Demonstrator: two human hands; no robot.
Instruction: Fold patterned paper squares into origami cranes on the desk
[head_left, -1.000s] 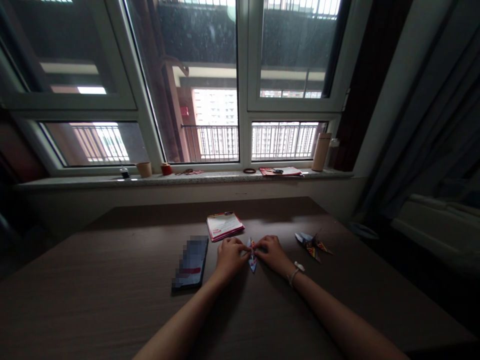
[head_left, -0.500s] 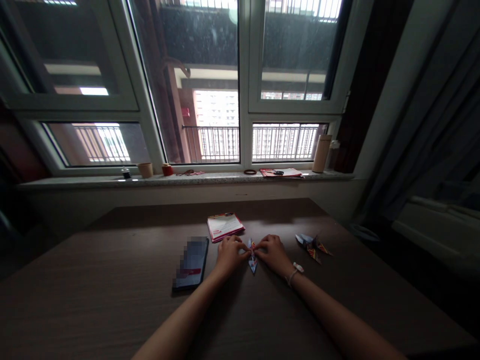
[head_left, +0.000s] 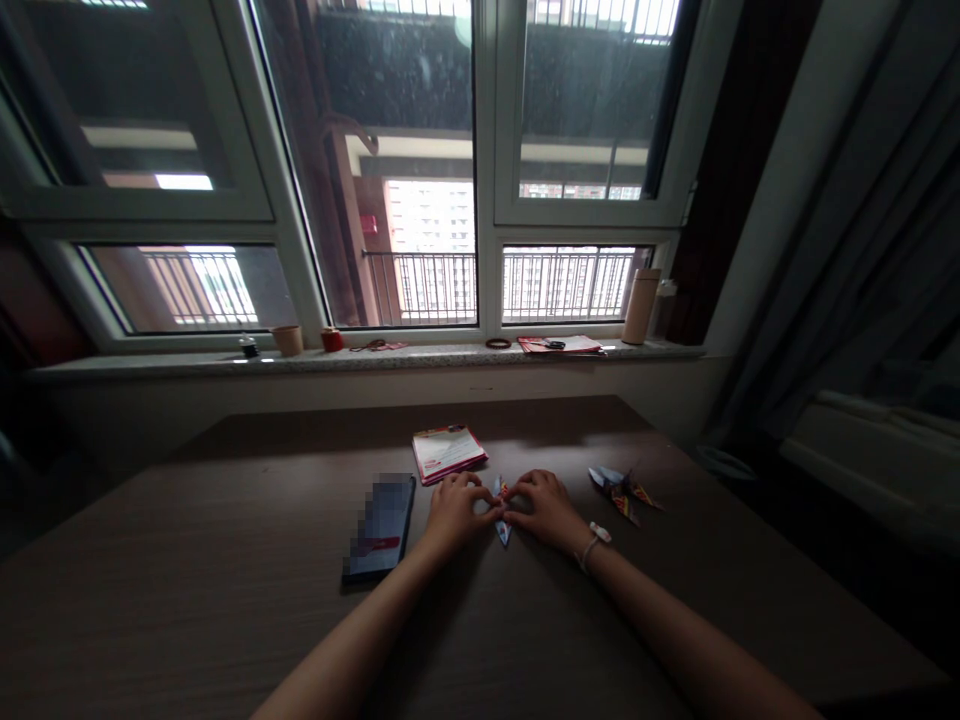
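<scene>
A narrow, pointed piece of folded paper (head_left: 503, 533), pale with coloured print, lies on the brown table between my hands. My left hand (head_left: 457, 510) pinches it from the left, thumb and fingertips at its middle. From the right, my right hand (head_left: 546, 508) pinches the same spot, its fingertips almost meeting the left ones, which hide the centre of the paper. A bracelet (head_left: 596, 538) circles my right wrist. Right of that hand rests a second folded paper piece (head_left: 621, 492) with several points.
A phone (head_left: 381, 530) lies left of my left hand. Just behind the hands is a stack of paper sheets (head_left: 448, 452). The windowsill holds a cup (head_left: 287, 341), a red spool (head_left: 332, 340), scissors (head_left: 553, 345) on papers and a tall flask (head_left: 642, 308).
My fingertips have drawn slightly closer together over the middle of the folded paper. The whole view has shifted a little; the other things stay in place.
</scene>
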